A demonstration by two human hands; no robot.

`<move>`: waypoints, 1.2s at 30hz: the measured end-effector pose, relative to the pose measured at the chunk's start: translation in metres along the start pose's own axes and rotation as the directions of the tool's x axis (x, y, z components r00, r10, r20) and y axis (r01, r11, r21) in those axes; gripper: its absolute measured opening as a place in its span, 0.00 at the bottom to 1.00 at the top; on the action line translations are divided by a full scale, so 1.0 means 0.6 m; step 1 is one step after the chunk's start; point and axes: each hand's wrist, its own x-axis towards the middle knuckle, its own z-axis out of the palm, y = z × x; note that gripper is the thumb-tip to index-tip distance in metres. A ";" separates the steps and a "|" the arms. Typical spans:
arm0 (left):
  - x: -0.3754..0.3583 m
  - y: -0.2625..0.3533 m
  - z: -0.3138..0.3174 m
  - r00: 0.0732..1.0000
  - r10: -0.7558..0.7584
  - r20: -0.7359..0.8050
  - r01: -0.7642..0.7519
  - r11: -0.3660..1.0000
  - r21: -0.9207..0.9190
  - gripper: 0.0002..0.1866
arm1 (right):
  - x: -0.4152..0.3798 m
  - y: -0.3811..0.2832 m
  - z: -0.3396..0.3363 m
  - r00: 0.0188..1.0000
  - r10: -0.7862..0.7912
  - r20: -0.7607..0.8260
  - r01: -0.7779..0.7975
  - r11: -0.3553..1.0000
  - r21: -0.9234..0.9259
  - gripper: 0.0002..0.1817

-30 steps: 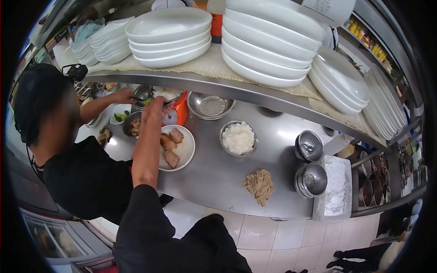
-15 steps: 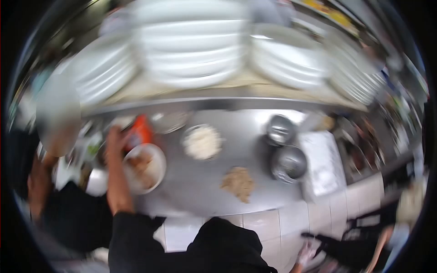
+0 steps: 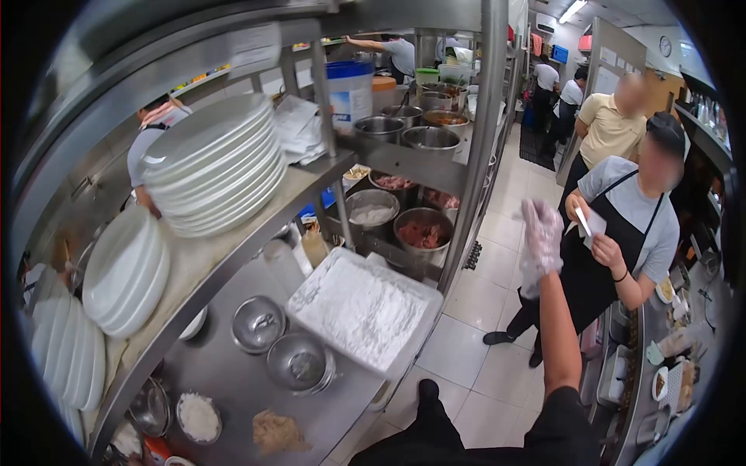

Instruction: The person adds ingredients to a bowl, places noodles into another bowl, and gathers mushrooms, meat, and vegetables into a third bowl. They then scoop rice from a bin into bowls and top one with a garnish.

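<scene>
My right hand (image 3: 542, 245), in a clear plastic glove, is raised at arm's length over the aisle. Its fingers point upward, extended, and nothing shows in them. In this view it overlaps the side of a co-worker (image 3: 622, 225) in a dark apron, who holds a white strip-like item (image 3: 583, 220) and a pale sheet (image 3: 597, 223). Left of my arm, on the steel counter, is a white tray (image 3: 410, 348) filled with white powder (image 3: 361, 311). Two steel bowls (image 3: 259, 325) stand beside the tray. My left hand is out of view.
Stacked white plates (image 3: 214, 167) line the shelf above the counter. A bowl of white food (image 3: 199, 419) and a light-brown mass (image 3: 277, 432) sit lower left. Pots of raw meat (image 3: 423, 231) are behind the tray. Another person (image 3: 614, 116) stands in the tiled aisle (image 3: 451, 349).
The view has swung right, from the counter to the aisle. My right hand has risen from low at the lower right to extended ahead. My left hand, earlier near a red packet, has left view.
</scene>
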 end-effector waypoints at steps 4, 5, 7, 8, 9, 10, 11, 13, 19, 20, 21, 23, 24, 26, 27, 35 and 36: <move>-0.168 -0.058 0.104 0.990 -0.142 -0.016 0.142 0.990 0.012 0.20 | 0.150 0.017 0.092 0.995 -0.090 -0.044 0.097 0.977 0.191 0.09; -0.203 -0.071 0.125 0.986 -0.168 -0.021 0.169 0.986 0.013 0.20 | 0.181 0.022 0.113 0.986 -0.148 -0.074 0.161 0.962 0.219 0.08; -0.268 -0.092 0.159 0.977 -0.212 -0.022 0.213 0.977 0.008 0.19 | 0.244 0.032 0.156 0.946 -0.309 -0.096 0.320 0.937 0.139 0.06; -0.296 -0.100 0.171 0.973 -0.231 -0.023 0.232 0.973 0.004 0.19 | 0.270 0.037 0.177 0.880 -0.461 -0.110 0.467 0.883 0.036 0.05; -0.322 -0.107 0.182 0.969 -0.247 -0.021 0.247 0.969 0.000 0.19 | 0.292 0.048 0.196 0.790 -0.608 -0.075 0.610 0.793 -0.001 0.08; -0.347 -0.110 0.191 0.965 -0.262 -0.014 0.262 0.965 0.004 0.19 | 0.310 0.041 0.206 0.727 -0.685 -0.046 0.683 0.728 -0.062 0.05; -0.374 -0.118 0.200 0.961 -0.276 -0.002 0.276 0.961 0.007 0.19 | 0.328 0.026 0.212 0.656 -0.755 -0.016 0.749 0.653 -0.117 0.05; -0.451 -0.126 0.253 0.958 -0.284 0.047 0.277 0.954 0.117 0.19 | 0.348 -0.050 0.184 0.430 -0.900 0.068 0.866 0.390 -0.313 0.04; -0.597 -0.189 0.347 0.852 -0.310 0.422 0.323 0.946 0.044 0.32 | 0.352 -0.361 0.108 -0.295 -0.919 0.261 -0.167 -0.219 -0.961 0.04; -0.617 -0.185 0.363 0.800 -0.315 0.511 0.348 0.937 0.033 0.31 | 0.351 -0.381 0.134 -0.286 -0.930 0.231 -0.114 -0.206 -0.972 0.02; -0.636 -0.187 0.376 0.798 -0.305 0.520 0.371 0.928 -0.026 0.30 | 0.336 -0.397 0.148 -0.264 -0.932 0.247 -0.099 -0.228 -0.969 0.02; -0.674 -0.186 0.400 0.804 -0.300 0.514 0.396 0.914 -0.086 0.29 | 0.297 -0.429 0.174 -0.293 -0.920 0.259 -0.008 -0.269 -0.963 0.03; -0.693 -0.187 0.410 0.809 -0.309 0.500 0.400 0.912 -0.085 0.29 | 0.277 -0.441 0.187 -0.346 -0.905 0.249 0.067 -0.289 -0.955 0.04; -0.714 -0.194 0.410 0.797 -0.331 0.505 0.420 0.905 -0.071 0.28 | 0.253 -0.463 0.207 -0.507 -0.847 0.157 0.243 -0.315 -0.918 0.02; -0.723 -0.195 0.410 0.774 -0.364 0.519 0.447 0.893 -0.040 0.28 | 0.244 -0.468 0.224 -0.514 -0.849 0.122 0.314 -0.319 -0.894 0.03; -0.744 -0.214 0.386 0.693 -0.457 0.558 0.495 0.864 0.093 0.27 | 0.270 -0.524 0.303 -0.411 -0.904 -0.122 0.601 -0.167 -0.782 0.08; -0.746 -0.215 0.385 0.695 -0.457 0.556 0.493 0.865 0.094 0.27 | 0.256 -0.531 0.310 -0.324 -0.946 0.023 0.734 -0.266 -0.626 0.07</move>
